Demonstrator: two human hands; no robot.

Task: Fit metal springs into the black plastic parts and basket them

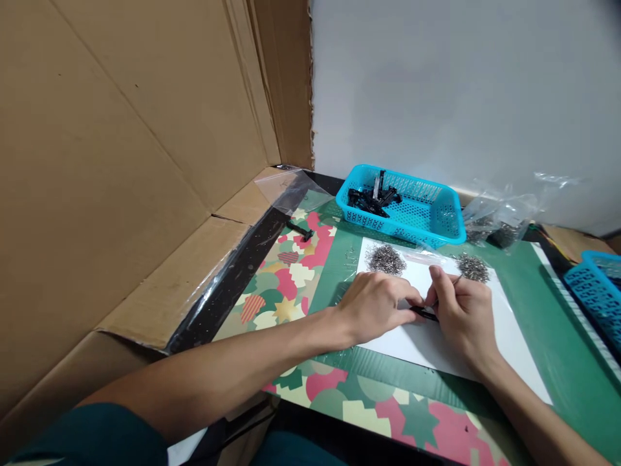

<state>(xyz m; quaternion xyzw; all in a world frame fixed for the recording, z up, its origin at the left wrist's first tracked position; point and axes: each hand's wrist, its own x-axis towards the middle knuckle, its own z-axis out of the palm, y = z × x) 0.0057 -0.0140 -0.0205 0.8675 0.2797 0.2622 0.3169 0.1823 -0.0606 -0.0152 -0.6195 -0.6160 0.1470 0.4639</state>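
Note:
My left hand [376, 307] is closed, its thumb and fingertips pinching a small black plastic part [424, 313] over a white sheet [407, 349]. Close beside it, my right hand [464, 317] is closed with the thumb raised, gripping a thin dark stick-like tool [457, 280] whose kind I cannot make out. The fingertips of both hands meet around the black part and hide some of it. Beyond my left hand lies a pile of tiny metal pieces [385, 259]. A second metal pile [472, 267] sits just past my right hand.
Black parts [373, 197] lie in a blue basket [436, 234] at the back. Clear bags [507, 217] of small pieces stand beside it. Another blue basket [589, 285] is at the right edge. One black part [301, 231] lies on the patterned paper [276, 285]. Cardboard [121, 162] walls the left.

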